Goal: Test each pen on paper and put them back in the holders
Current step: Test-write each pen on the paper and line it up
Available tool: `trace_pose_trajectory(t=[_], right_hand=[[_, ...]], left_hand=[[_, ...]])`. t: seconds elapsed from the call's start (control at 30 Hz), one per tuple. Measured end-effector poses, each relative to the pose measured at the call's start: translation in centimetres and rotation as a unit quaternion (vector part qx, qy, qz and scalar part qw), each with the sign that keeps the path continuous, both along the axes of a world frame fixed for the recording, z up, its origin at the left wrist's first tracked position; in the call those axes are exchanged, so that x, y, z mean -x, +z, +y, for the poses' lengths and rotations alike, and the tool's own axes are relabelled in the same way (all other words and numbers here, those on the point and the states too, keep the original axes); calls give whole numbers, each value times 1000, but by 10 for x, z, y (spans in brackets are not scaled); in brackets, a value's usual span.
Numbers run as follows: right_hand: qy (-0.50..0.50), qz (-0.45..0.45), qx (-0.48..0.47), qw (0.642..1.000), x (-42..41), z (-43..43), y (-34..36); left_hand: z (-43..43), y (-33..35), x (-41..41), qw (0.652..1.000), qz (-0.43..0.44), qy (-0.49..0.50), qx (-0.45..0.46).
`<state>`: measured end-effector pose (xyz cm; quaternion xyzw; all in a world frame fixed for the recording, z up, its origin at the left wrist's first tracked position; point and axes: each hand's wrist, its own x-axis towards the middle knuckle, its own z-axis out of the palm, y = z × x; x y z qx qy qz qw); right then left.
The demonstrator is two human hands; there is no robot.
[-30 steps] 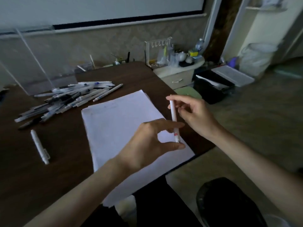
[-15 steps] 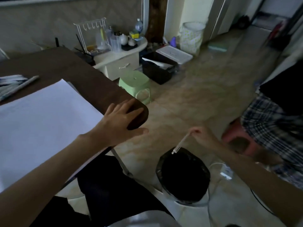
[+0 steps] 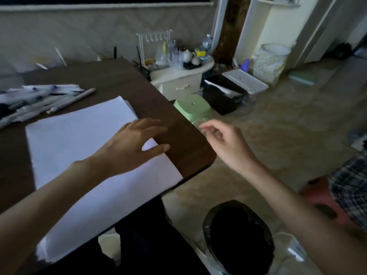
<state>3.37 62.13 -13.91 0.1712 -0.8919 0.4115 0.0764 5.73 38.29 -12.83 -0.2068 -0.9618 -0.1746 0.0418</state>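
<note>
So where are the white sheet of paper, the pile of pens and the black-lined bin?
White sheet of paper (image 3: 79, 139): head view, bare middle of the sheet.
Pile of pens (image 3: 37, 102): head view, centre of the heap on the table.
Black-lined bin (image 3: 238, 239): head view, dark liner inside.

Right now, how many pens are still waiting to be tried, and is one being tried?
No pen is in hand: the right hand is empty, off the table's edge, and the left hand rests flat on the paper. A heap of pens lies beside the sheet, too blurred to count. No holder shows, so none looks put back. The paper shows no clear marks.
</note>
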Motion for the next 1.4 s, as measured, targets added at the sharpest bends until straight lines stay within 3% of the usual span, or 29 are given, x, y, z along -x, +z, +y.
trace_pose_trajectory(t=[0.33, 0.57, 0.73, 1.0, 1.1, 1.4], right_hand=[[229, 37, -70, 970, 63, -207, 9], [235, 128, -145, 953, 119, -307, -14], [228, 166, -200, 938, 135, -321, -27], [256, 274, -137, 917, 120, -321, -26], [235, 324, -169, 901, 109, -311, -25], [182, 344, -117, 914, 81, -297, -35]], left_hand=[[-151, -14, -53, 969, 20, 241, -53], [-162, -42, -55, 968, 7, 251, -32], [-162, -49, -57, 970, 27, 239, -10], [-162, -46, -59, 968, 37, 245, -23], [-162, -42, -64, 967, 44, 247, -31], [-156, -42, -83, 983, 25, 181, -6]])
